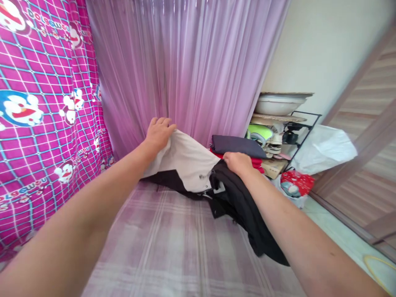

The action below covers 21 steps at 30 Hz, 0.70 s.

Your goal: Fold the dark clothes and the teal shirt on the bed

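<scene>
Garment (194, 161) on/above bed (173, 247), lt/blk; L hand (159, 134) fingers holding lt edge, R hand (239, 163) fingers gripping blk part. Rack (310, 130) w/ shoes (274, 149); basin (280, 106) up top, covered, contents hidden. Bag (299, 201) nearby, red item (305, 180) inside.

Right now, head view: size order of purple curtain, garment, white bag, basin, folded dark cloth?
1. Purple curtain
2. Garment
3. White bag
4. Basin and folded dark cloth: too alike to rank
</scene>
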Motion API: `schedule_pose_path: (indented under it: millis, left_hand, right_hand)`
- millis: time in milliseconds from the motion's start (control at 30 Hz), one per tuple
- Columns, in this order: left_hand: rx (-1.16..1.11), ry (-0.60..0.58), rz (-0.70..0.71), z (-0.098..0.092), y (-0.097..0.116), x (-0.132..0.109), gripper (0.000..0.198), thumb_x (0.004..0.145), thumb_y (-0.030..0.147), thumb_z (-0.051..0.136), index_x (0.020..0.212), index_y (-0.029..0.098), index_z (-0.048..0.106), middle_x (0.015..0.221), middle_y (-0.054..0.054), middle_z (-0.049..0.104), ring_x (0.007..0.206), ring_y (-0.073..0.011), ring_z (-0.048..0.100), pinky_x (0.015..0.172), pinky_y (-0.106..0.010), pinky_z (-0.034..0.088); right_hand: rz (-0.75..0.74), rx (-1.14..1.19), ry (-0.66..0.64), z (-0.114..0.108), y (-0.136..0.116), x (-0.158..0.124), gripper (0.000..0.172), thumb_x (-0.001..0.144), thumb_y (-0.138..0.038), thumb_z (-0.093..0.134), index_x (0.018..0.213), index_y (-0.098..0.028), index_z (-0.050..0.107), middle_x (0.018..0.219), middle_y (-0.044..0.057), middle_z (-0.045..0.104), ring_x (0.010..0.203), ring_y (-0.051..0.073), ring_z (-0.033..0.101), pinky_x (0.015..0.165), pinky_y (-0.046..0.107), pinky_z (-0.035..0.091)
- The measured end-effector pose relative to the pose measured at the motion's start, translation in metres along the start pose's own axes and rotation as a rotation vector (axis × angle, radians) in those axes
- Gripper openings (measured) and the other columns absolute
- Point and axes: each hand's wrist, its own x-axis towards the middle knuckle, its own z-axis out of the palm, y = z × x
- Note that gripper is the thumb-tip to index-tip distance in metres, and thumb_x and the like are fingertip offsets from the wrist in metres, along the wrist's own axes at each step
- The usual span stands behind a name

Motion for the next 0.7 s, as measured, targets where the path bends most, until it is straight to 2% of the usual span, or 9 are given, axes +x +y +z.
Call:
schedule_pose_path:
  millis: [67,133,200,233,300,367,433,533,700]
  left_hand:
    - [-0.012,0.158,0.037,0.020,0.020,0.002,0.053,0.094,0.018,0.046,0.146,0.018,0.039,0.159,-0.013,0.028,0.149,-0.0312,0.016,0.117,-0.058,0.009]
    - [-0.046,0.224,0.106,0.048,0.031,-0.018,0.057,0.092,0.021,0.053,0.147,0.024,0.040,0.161,-0.010,0.027,0.150,-0.0299,0.016,0.119,-0.057,0.005]
    - [-0.056,0.169,0.183,0.082,0.029,-0.052,0.060,0.089,0.022,0.057,0.146,0.030,0.040,0.162,-0.008,0.028,0.150,-0.0289,0.017,0.120,-0.057,0.003]
    - [-0.052,0.123,0.157,0.100,0.024,-0.070,0.064,0.087,0.025,0.061,0.147,0.030,0.039,0.162,-0.009,0.027,0.150,-0.0306,0.017,0.120,-0.059,0.004]
    - [-0.012,-0.004,0.026,0.131,0.009,-0.104,0.076,0.082,0.037,0.069,0.150,0.025,0.037,0.162,-0.017,0.024,0.150,-0.0366,0.017,0.117,-0.064,0.008]
    - [0.020,-0.156,-0.111,0.155,-0.008,-0.129,0.085,0.078,0.046,0.072,0.151,0.022,0.034,0.161,-0.021,0.023,0.148,-0.0408,0.019,0.114,-0.068,0.015]
    - [0.032,-0.263,-0.221,0.170,-0.025,-0.143,0.096,0.076,0.052,0.072,0.154,0.019,0.027,0.161,-0.025,0.018,0.147,-0.0440,0.019,0.111,-0.070,0.021]
    - [0.040,-0.339,-0.308,0.183,-0.045,-0.146,0.108,0.074,0.056,0.071,0.157,0.018,0.014,0.162,-0.027,0.011,0.147,-0.0450,0.017,0.109,-0.069,0.025]
    - [0.109,-0.463,-0.260,0.198,-0.059,-0.130,0.112,0.070,0.056,0.075,0.157,0.023,0.014,0.163,-0.025,0.011,0.148,-0.0422,0.017,0.110,-0.071,0.019]
  right_hand:
    - [0.147,-0.127,0.184,-0.011,0.004,0.008,0.039,0.094,-0.018,0.045,0.129,-0.008,0.058,0.127,0.022,0.061,0.121,0.038,0.053,0.099,0.055,0.034]
    - [0.163,-0.186,0.260,-0.013,0.002,-0.002,0.045,0.095,-0.019,0.044,0.138,-0.013,0.051,0.137,0.021,0.054,0.127,0.040,0.047,0.102,0.056,0.033]
    - [0.035,-0.173,0.204,0.002,-0.003,-0.025,0.043,0.096,-0.027,0.044,0.138,-0.020,0.052,0.141,0.015,0.052,0.130,0.037,0.045,0.105,0.052,0.034]
    - [-0.046,-0.161,0.140,0.014,-0.006,-0.039,0.043,0.096,-0.033,0.044,0.138,-0.023,0.053,0.143,0.014,0.052,0.130,0.036,0.045,0.106,0.050,0.034]
    - [-0.095,-0.138,-0.021,0.047,-0.009,-0.068,0.057,0.090,-0.044,0.055,0.142,-0.023,0.048,0.148,0.015,0.046,0.136,0.038,0.040,0.109,0.053,0.032]
    - [-0.028,-0.135,-0.185,0.080,-0.003,-0.089,0.080,0.079,-0.054,0.067,0.148,-0.025,0.040,0.155,0.018,0.036,0.140,0.042,0.032,0.109,0.058,0.029]
    - [0.079,-0.141,-0.223,0.106,0.010,-0.097,0.099,0.070,-0.057,0.074,0.154,-0.027,0.029,0.160,0.020,0.024,0.143,0.046,0.025,0.106,0.062,0.031]
    - [0.243,-0.108,-0.179,0.124,0.038,-0.087,0.114,0.065,-0.056,0.077,0.157,-0.027,0.016,0.161,0.021,0.016,0.143,0.046,0.024,0.103,0.058,0.036]
    - [0.357,0.117,-0.196,0.139,0.074,-0.056,0.125,0.061,-0.052,0.079,0.158,-0.022,0.006,0.154,0.020,0.034,0.135,0.037,0.043,0.103,0.048,0.042]
